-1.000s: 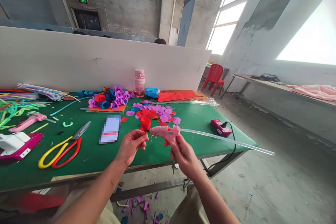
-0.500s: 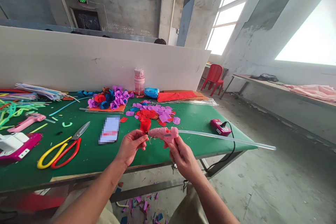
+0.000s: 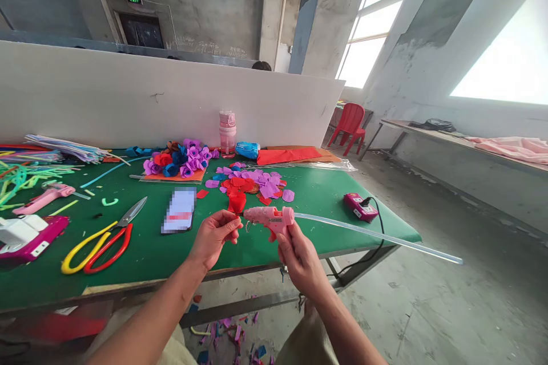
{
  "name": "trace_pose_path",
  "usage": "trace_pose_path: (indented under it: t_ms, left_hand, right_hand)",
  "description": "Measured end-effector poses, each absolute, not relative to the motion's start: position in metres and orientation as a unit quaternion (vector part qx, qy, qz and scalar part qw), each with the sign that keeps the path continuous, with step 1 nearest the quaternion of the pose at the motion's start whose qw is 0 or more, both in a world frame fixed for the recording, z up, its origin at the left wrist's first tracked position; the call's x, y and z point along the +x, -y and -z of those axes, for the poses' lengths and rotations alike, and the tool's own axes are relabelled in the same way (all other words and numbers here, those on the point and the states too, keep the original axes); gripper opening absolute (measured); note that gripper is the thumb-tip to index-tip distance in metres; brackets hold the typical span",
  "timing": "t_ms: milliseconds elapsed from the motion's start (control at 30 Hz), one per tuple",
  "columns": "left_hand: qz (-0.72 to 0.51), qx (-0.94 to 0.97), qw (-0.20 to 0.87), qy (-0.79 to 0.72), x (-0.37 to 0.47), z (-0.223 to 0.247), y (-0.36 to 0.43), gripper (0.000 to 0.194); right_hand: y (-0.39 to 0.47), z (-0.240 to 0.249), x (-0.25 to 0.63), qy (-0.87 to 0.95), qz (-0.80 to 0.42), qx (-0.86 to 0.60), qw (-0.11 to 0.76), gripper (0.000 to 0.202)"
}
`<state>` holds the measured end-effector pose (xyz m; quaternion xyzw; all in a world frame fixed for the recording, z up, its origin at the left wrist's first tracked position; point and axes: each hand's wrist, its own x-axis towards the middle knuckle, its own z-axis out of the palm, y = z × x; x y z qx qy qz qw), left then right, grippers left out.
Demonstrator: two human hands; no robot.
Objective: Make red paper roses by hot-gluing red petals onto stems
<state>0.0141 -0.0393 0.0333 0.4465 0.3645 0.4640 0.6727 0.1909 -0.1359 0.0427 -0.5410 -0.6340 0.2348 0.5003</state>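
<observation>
My left hand pinches a small red paper flower at its base, above the green table. Wrapped round the handle of a pink hot glue gun is my right hand. The gun's nozzle points left, close by the flower's base; whether they touch I cannot tell. A long clear glue stick sticks out of the gun's back end, reaching past the table's right side. Behind the flower lie loose purple and red paper petals, and finished paper flowers are heaped to their left.
Scissors and a phone lie left of my hands. A second pink glue gun rests farther left by a power strip. Another power strip sits at right. A pink bottle stands before the white partition.
My right hand has drawn the glue gun slightly right, away from the flower, and the glue stick's far end has swung right and down. My left hand stays nearly still with the flower.
</observation>
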Motion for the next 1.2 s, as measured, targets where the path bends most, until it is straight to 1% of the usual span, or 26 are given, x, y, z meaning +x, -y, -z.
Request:
trace_pose_path:
  t_ms: [300,933,1200]
  left_hand:
    - [-0.463,0.443,0.675,-0.364,0.0146,-0.0324,0.0394,0.025]
    - [-0.463,0.443,0.675,-0.366,0.0147,-0.0325,0.0400,0.027]
    - [-0.466,0.443,0.674,-0.364,0.0145,-0.0307,0.0382,0.026]
  right_hand:
    - [0.1349,-0.0438,0.1905,0.633,-0.249,-0.546,0.489,0.020]
    - [0.1362,-0.0404,0.1897,0.633,-0.248,-0.549,0.486,0.024]
    - [0.1357,-0.0379,0.1886,0.635,-0.235,-0.543,0.497,0.034]
